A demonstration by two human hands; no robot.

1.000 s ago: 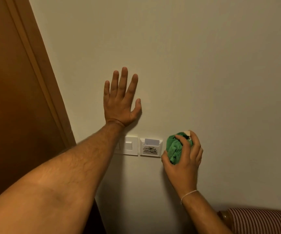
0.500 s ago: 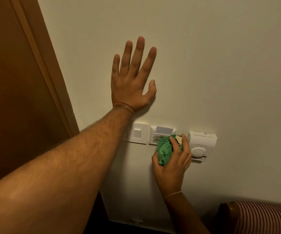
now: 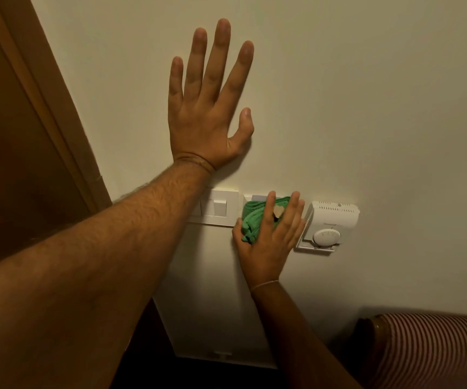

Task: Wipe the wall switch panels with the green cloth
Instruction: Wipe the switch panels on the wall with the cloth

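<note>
Three white fittings sit in a row on the cream wall. My right hand (image 3: 268,242) presses the bunched green cloth (image 3: 252,217) flat against the middle one, a key-card panel (image 3: 252,196), and hides most of it. Left of it is a white rocker switch panel (image 3: 221,209), partly covered by my left forearm. To the right is a white thermostat (image 3: 329,224) with a round dial, uncovered. My left hand (image 3: 208,113) lies flat on the bare wall above the switches, fingers spread, holding nothing.
A brown wooden door and frame (image 3: 44,108) run down the left side. A red-and-white striped cushion or chair arm (image 3: 434,349) sits at the bottom right, close to the wall. Below the panels the wall falls into shadow.
My right hand has carried the cloth leftwards off the thermostat and onto the key-card panel, then up over it. The view has closed in on the wall. My left hand stays flat.
</note>
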